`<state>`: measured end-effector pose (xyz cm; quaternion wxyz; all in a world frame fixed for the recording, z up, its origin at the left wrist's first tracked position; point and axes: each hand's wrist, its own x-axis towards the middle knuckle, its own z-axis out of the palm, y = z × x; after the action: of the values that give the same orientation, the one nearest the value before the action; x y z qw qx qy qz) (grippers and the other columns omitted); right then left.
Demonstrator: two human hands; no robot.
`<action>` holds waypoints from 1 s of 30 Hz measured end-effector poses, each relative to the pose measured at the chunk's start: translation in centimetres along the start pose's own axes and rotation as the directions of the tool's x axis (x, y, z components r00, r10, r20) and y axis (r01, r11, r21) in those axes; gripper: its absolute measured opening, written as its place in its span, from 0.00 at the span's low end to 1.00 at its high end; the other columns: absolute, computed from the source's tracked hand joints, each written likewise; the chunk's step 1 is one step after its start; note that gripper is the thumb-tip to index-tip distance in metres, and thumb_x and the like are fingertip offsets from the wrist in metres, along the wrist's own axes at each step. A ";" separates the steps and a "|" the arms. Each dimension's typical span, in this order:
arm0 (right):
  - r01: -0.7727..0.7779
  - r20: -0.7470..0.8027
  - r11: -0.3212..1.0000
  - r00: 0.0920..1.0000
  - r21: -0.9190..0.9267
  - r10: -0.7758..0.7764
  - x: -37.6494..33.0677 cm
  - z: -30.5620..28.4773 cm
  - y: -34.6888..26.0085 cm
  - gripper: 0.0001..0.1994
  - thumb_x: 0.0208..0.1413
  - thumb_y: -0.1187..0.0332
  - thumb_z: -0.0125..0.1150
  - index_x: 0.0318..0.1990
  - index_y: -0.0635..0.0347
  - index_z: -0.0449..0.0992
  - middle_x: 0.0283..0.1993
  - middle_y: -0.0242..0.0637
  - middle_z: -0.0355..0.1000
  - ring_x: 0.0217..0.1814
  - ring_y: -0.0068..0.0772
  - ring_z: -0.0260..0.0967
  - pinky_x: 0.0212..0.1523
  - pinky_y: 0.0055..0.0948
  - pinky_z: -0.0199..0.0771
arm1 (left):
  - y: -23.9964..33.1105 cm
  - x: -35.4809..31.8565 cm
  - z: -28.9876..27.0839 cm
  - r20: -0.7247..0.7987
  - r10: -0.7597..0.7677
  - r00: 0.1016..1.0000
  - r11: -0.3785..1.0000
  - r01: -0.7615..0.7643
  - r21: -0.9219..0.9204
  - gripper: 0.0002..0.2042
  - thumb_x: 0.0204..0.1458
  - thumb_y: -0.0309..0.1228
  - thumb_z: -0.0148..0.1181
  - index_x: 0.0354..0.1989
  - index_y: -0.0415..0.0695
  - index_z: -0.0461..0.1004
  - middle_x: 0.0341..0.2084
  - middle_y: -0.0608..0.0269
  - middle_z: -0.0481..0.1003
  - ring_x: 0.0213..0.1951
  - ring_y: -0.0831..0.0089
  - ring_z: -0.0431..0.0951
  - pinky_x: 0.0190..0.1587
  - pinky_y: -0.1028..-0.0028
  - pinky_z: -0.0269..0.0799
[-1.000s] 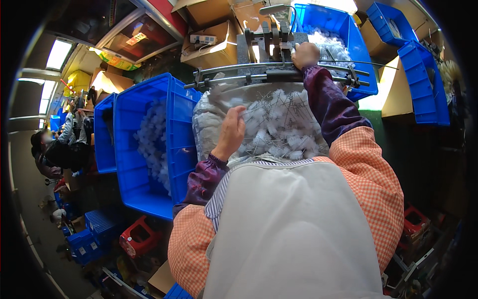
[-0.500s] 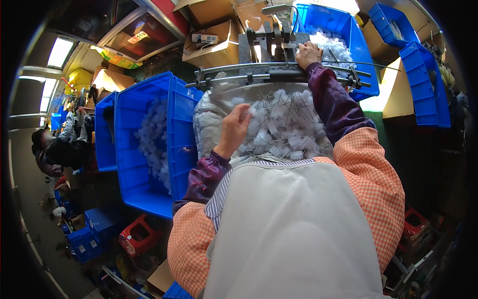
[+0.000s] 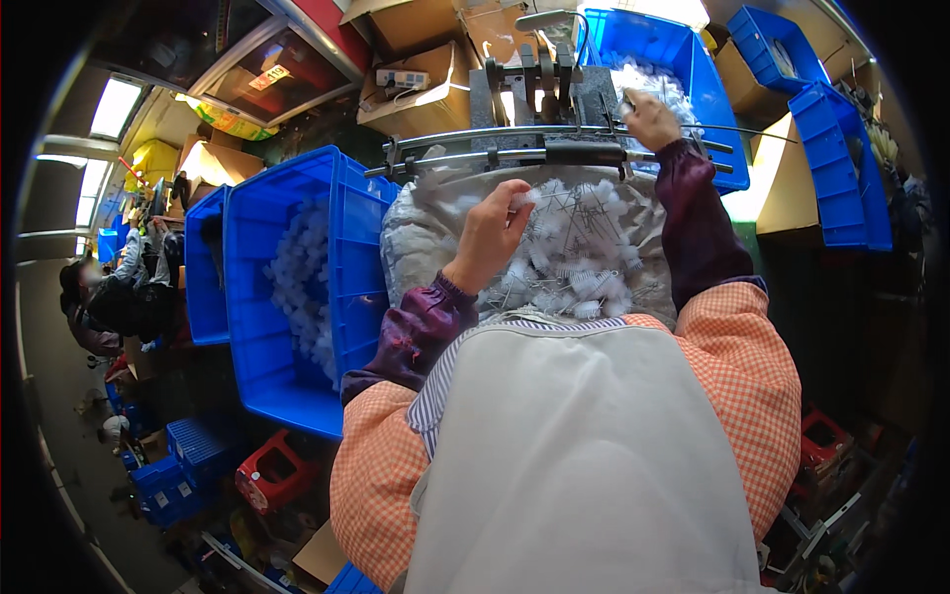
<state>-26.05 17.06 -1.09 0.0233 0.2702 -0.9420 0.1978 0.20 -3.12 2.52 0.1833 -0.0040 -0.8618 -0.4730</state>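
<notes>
My left hand [image 3: 488, 233] is closed, thumb and fingers pinching a small white translucent piece [image 3: 525, 199] over a cloth-lined hollow [image 3: 414, 247]. In that hollow lies a heap of similar white pieces [image 3: 584, 282] mixed with thin metal pins [image 3: 584, 218]. My right hand [image 3: 654, 120] is raised just right of a dark metal bench device [image 3: 539, 89], its fingers curled together; whatever they hold is too small to make out. Two steel rails [image 3: 465, 158] run across the front of the device, between it and the cloth.
A large blue bin [image 3: 346, 247] with white pieces stands at the left. Behind my right hand is another blue bin [image 3: 708, 74] holding white pieces. A thin rod [image 3: 742, 129] sticks out to the right. Cardboard boxes [image 3: 435, 94] and a red stool [image 3: 272, 473] are around.
My right hand has come off the device and moved right, toward the far blue bin. My left hand has shifted right and slightly away, over the heap, and now shows a white piece.
</notes>
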 end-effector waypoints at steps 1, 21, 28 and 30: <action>0.061 0.265 0.942 0.952 0.331 -0.155 -2.3 -2.1 -4.8 0.22 0.54 0.62 0.49 0.56 0.55 0.63 0.50 0.46 0.68 0.47 0.40 0.69 0.48 0.35 0.68 | -0.2 0.3 0.2 -0.013 0.014 1.000 0.999 -0.013 0.029 0.13 0.47 0.23 0.59 0.41 0.40 0.68 0.30 0.57 0.75 0.30 0.71 0.78 0.31 0.77 0.73; 0.000 -0.106 0.948 0.994 -0.319 -0.036 4.6 7.0 -2.8 0.10 0.53 0.64 0.47 0.40 0.51 0.72 0.42 0.34 0.69 0.51 0.39 0.61 0.49 0.38 0.61 | -4.9 -7.9 0.9 0.571 -0.066 0.818 0.976 -0.066 0.207 0.09 0.43 0.26 0.57 0.35 0.40 0.72 0.34 0.55 0.70 0.37 0.56 0.72 0.40 0.65 0.68; 0.002 -0.092 0.946 0.995 -0.324 -0.034 4.7 7.2 -2.7 0.10 0.48 0.68 0.48 0.39 0.51 0.70 0.44 0.34 0.68 0.52 0.37 0.60 0.50 0.36 0.59 | -5.0 -7.1 -0.2 0.531 0.032 0.847 0.993 -0.086 0.078 0.05 0.44 0.21 0.55 0.30 0.36 0.73 0.30 0.55 0.72 0.33 0.57 0.74 0.35 0.68 0.70; 0.001 -0.090 0.942 0.995 -0.337 -0.033 4.8 7.2 -2.7 0.09 0.50 0.67 0.47 0.39 0.51 0.70 0.43 0.34 0.69 0.52 0.37 0.60 0.49 0.36 0.59 | -4.5 -7.0 -0.7 0.520 0.028 0.854 0.996 -0.066 0.055 0.05 0.44 0.21 0.56 0.30 0.36 0.73 0.30 0.55 0.72 0.32 0.58 0.74 0.34 0.69 0.70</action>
<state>-28.27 9.79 -6.07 0.1152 0.2609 -0.9573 0.0465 6.14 -5.04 -3.05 -0.0441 -0.1457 -0.8950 -0.4192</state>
